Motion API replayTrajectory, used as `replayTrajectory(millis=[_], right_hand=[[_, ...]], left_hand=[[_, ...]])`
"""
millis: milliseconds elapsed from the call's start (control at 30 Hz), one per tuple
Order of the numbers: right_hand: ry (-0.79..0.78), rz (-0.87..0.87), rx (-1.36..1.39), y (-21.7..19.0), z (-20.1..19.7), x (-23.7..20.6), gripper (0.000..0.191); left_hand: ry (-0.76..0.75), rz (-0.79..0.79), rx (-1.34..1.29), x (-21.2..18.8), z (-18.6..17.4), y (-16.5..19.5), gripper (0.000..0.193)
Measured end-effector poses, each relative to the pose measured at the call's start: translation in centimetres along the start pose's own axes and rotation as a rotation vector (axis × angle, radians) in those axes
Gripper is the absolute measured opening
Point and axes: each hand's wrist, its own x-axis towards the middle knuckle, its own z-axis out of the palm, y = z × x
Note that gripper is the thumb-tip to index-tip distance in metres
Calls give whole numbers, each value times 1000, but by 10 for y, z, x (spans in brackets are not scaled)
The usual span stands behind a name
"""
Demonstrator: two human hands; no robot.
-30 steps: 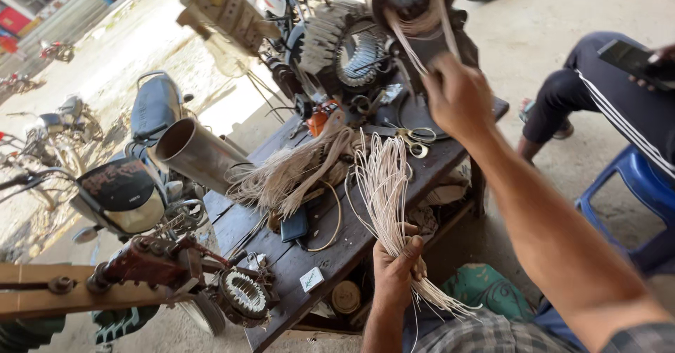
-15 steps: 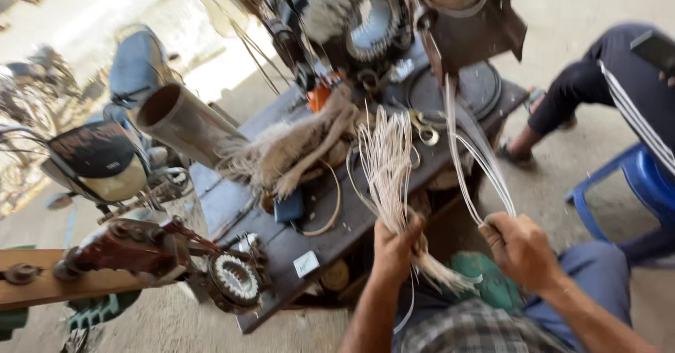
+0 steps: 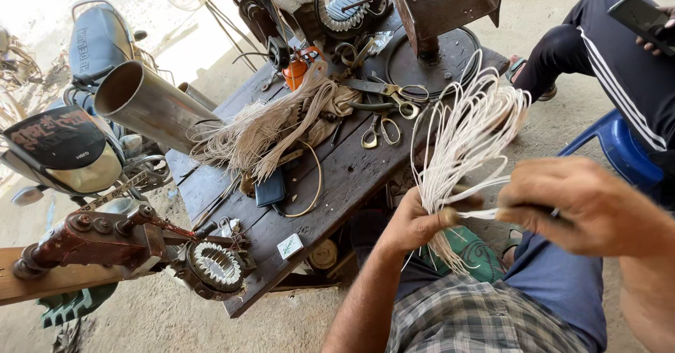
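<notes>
Roughly, by clock face from the frame centre:

Left hand: left hand [image 3: 415, 221] at 5 o'clock, fingers curled tight round the waist of the bundle of thin white looped wires [image 3: 460, 138]; gripped low, apparently so the loops stay gathered and fan free above.

Right hand: right hand [image 3: 573, 202] at 4 o'clock, fingers bunched, pinching a few white strands that run sideways from the bundle; exact fingertip contact hidden behind the knuckles.

Wire bundle: off the bench, held in the air just past its near edge, above the lap; loops spread toward 2 o'clock, cut ends hanging down below the left fist.

Bench: dark weathered wooden plank table [image 3: 351, 177] from 12 to 7 o'clock, cluttered.

On bench: second heap of pale tan wire strands [image 3: 271, 124] at 10 o'clock, lying loose; yellow-handled scissors [image 3: 376, 131] just beside centre, within easy reach; small dark blue pouch [image 3: 269, 190] at 9 o'clock.

Far end: grey metal winding stand on a round base [image 3: 429, 58] at 12 o'clock.

Left side: shiny steel pipe [image 3: 144, 103] at 10 o'clock, lying tilted; rusty red vice [image 3: 91, 237] with a toothed stator ring [image 3: 214, 265] at 8 o'clock; parked motorbike [image 3: 63, 142] beyond.

Other person: seated on a blue plastic stool [image 3: 619, 149] at 2 o'clock, holding a phone [image 3: 643, 17].
</notes>
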Motion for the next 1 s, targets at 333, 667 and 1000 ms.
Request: replayTrajectory(millis=[333, 667, 1000], right_hand=[[282, -185, -273, 24, -61, 111, 16], [499, -182, -1314, 118, -75, 230, 14], [496, -219, -1280, 143, -73, 224, 13]], left_hand=[[403, 25, -134, -9, -11, -19, 42], [526, 22, -159, -29, -26, -11, 41], [470, 59, -204, -29, -14, -6, 34]])
